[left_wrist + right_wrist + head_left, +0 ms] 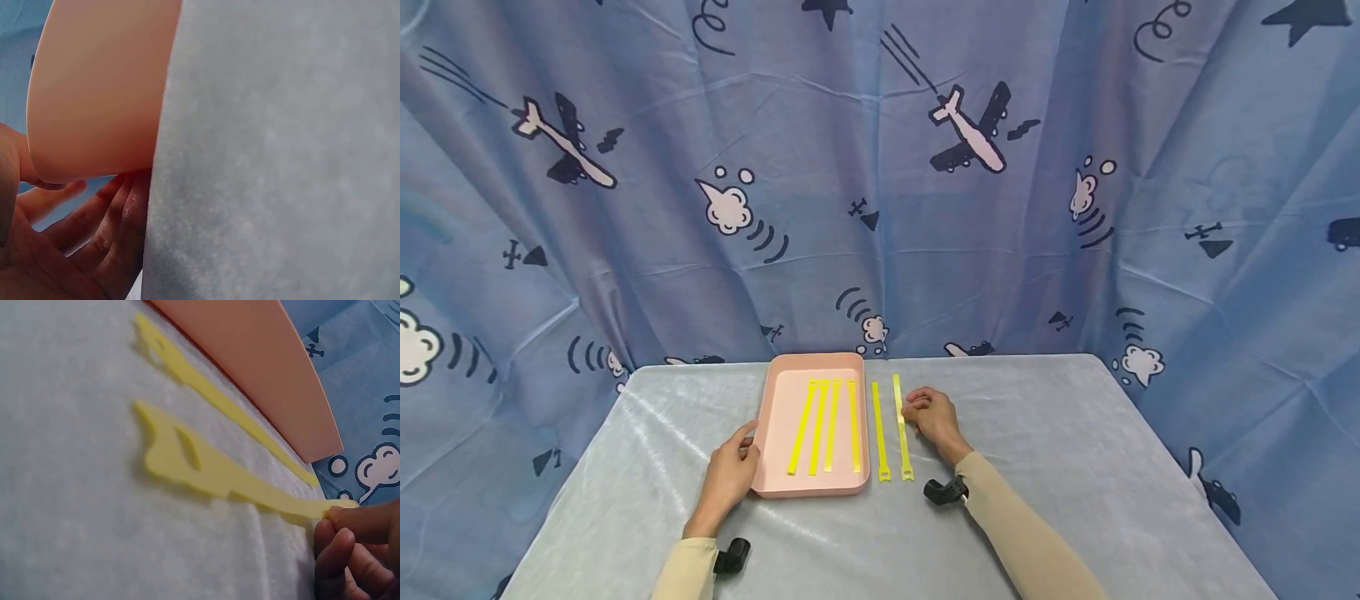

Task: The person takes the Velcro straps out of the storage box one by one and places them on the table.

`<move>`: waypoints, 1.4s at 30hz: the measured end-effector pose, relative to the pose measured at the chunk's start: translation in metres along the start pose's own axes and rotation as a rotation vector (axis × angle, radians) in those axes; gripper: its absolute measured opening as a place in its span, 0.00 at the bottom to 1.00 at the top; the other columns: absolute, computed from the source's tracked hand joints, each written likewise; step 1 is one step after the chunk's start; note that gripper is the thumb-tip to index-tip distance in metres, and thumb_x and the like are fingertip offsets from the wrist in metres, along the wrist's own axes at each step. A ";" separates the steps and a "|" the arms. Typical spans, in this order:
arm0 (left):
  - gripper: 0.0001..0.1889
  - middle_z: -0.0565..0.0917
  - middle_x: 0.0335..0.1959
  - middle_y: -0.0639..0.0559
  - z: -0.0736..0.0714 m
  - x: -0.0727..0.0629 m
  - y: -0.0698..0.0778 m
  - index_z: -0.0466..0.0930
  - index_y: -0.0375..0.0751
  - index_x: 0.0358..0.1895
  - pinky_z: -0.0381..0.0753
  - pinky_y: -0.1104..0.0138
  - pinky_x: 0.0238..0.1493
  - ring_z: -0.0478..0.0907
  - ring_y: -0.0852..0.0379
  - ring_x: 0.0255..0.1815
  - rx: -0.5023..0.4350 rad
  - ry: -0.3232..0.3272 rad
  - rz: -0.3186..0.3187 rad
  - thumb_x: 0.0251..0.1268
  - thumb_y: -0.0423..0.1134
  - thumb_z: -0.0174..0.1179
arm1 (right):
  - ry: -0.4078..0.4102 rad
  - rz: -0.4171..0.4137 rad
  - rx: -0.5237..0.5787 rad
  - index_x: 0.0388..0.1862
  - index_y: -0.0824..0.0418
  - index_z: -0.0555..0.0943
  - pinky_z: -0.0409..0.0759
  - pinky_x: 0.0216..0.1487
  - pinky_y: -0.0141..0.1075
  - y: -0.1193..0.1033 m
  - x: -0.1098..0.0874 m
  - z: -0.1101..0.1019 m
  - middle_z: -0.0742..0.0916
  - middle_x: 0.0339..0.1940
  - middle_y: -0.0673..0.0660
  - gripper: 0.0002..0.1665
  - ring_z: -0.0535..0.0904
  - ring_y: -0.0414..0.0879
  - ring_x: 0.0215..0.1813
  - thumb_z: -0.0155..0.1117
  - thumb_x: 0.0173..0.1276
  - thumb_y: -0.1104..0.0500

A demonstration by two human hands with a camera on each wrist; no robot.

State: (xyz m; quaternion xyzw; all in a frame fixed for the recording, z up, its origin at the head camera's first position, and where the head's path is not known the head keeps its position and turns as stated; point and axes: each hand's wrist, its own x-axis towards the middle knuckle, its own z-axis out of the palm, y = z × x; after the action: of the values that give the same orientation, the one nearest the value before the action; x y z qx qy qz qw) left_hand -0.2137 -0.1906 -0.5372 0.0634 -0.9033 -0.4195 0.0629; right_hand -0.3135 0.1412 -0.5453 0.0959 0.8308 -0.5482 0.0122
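Note:
A yellow hook-and-loop cable tie (pixel 902 442) with a slotted head lies lengthwise right of the tray. My right hand (pixel 934 415) pinches its far part between thumb and fingertips; its slotted head (pixel 178 447) points back toward me. Another yellow cable tie (pixel 880 433) lies beside it, nearer the tray. My left hand (pixel 730 473) holds the left side of the pink tray (pixel 775 479), with the thumb at the rim and the fingers against the outer wall, partly hidden. Inside the tray several yellow cable ties (pixel 822 425) lie side by side.
A grey cloth (pixel 1060 467) covers the table. Behind its far edge hangs a blue curtain (pixel 820 167) printed with planes and clouds. Each wrist wears a small black camera, one at the left sleeve (pixel 688 571) and one at the right sleeve (pixel 1022 533).

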 end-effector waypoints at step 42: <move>0.24 0.82 0.55 0.31 0.003 0.001 -0.004 0.69 0.38 0.70 0.80 0.48 0.52 0.82 0.38 0.53 -0.038 -0.008 -0.007 0.72 0.35 0.47 | -0.086 -0.057 0.012 0.53 0.58 0.78 0.82 0.37 0.40 -0.041 -0.033 -0.012 0.85 0.40 0.56 0.17 0.84 0.45 0.38 0.66 0.66 0.60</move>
State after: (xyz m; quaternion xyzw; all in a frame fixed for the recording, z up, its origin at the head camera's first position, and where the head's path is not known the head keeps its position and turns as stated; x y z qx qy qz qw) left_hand -0.2153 -0.1913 -0.5425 0.0637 -0.8952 -0.4372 0.0589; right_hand -0.2875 0.1319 -0.4988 0.0485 0.8284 -0.5571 0.0315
